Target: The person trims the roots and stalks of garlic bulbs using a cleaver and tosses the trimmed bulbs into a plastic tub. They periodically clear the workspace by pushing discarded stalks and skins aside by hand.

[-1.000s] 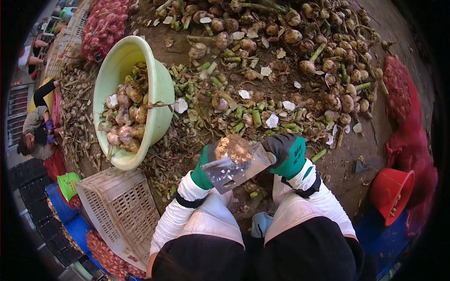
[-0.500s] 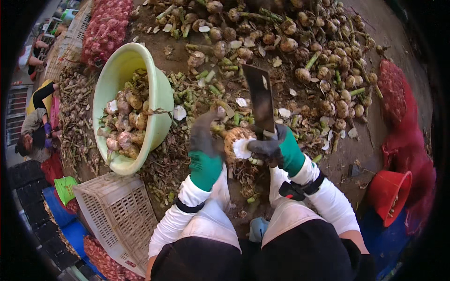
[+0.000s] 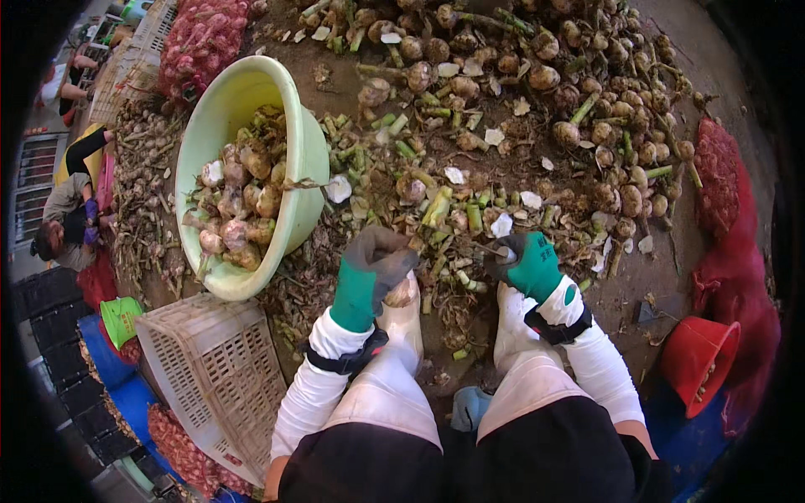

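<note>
Over the ground (image 3: 625,289), toward its far right edge, a heap of stalked garlic (image 3: 567,132) seems left to do; the pale green basin (image 3: 312,168) is part full of apparently finished bulbs (image 3: 236,233). The left hand (image 3: 369,264) curls round 1 purplish, dirt-stained garlic bulb (image 3: 402,293) above the left boot (image 3: 401,327); the right hand (image 3: 521,263) grips a knife (image 3: 503,252), edge-on.

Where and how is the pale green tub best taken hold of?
Probably by the rim, on the side facing the left hand, coming from the tub's right. That stretch is nearest and its edge thick enough to pinch, fingers outside and thumb inside. The bulbs inside lie below it; avoid the dry leaf draped over it.
</note>
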A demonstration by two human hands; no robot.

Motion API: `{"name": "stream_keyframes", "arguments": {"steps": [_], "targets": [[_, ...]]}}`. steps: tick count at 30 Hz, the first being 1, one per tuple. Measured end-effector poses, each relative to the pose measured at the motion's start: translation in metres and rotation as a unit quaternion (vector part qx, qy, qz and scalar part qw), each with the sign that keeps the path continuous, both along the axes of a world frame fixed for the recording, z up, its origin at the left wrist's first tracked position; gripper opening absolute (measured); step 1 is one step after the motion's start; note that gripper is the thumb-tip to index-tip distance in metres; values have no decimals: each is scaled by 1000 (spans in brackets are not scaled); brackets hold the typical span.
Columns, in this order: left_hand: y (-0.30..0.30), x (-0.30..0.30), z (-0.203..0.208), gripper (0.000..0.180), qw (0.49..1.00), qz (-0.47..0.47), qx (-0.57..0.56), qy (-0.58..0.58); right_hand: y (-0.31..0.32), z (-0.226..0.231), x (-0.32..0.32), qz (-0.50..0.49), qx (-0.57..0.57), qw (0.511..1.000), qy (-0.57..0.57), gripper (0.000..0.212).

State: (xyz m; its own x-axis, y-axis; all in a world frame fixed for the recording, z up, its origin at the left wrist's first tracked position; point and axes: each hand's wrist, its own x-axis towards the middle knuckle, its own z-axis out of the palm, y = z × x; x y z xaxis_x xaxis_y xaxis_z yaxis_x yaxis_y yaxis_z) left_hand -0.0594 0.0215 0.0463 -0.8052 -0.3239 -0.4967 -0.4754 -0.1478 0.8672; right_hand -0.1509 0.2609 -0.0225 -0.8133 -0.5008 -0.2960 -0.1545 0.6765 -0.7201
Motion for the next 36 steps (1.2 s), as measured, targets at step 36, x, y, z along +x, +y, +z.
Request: {"name": "stream_keyframes", "arguments": {"steps": [36], "targets": [[-33,50,-99,49,908,-177,378,38,-24,81,8,210,23,966,152,47]]}}
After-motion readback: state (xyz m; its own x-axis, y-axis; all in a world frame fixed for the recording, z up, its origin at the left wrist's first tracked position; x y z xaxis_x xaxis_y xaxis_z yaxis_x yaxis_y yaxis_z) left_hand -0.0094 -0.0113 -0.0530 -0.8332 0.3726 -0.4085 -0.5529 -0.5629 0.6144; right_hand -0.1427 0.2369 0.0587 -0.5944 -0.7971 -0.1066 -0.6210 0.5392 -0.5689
